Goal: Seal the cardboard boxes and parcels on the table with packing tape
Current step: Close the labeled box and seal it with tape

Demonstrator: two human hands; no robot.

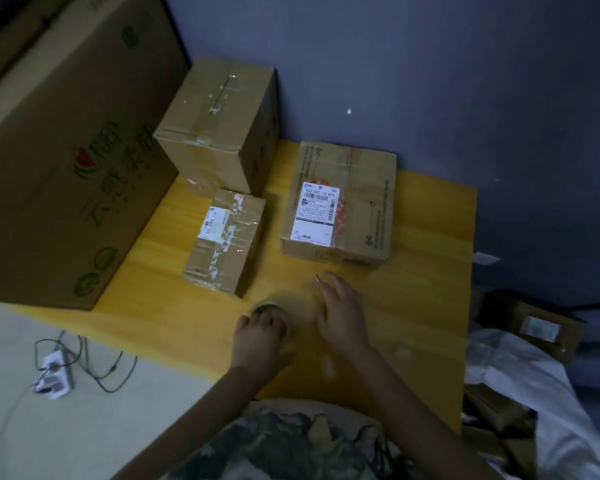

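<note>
Packing tape, a small roll of clear tape on a brown core (269,310), sits in the lower middle of the frame on the yellow wooden desk (430,237). The left hand (260,336) covers it from the near side, with the fingers curled over the rim of the roll. The right hand (340,313) is just beside it, to the right. Its fingers look rather straight and a little apart, but the picture is blurred there, so I cannot tell if they pinch the free end of the tape.

I judge the roll to be light and stiff, a hard ring with a smooth, slightly slippery outside. A good hold is on the rim or through the core, while the other hand takes the sticky end.

Above the hands lie three brown cardboard boxes: a small taped box with a white label (224,240), a flat box with a large white label (340,202), and a taller box (219,123) in the upper middle. They probably are light and rigid, best steadied by pressing on the top flaps.
</note>
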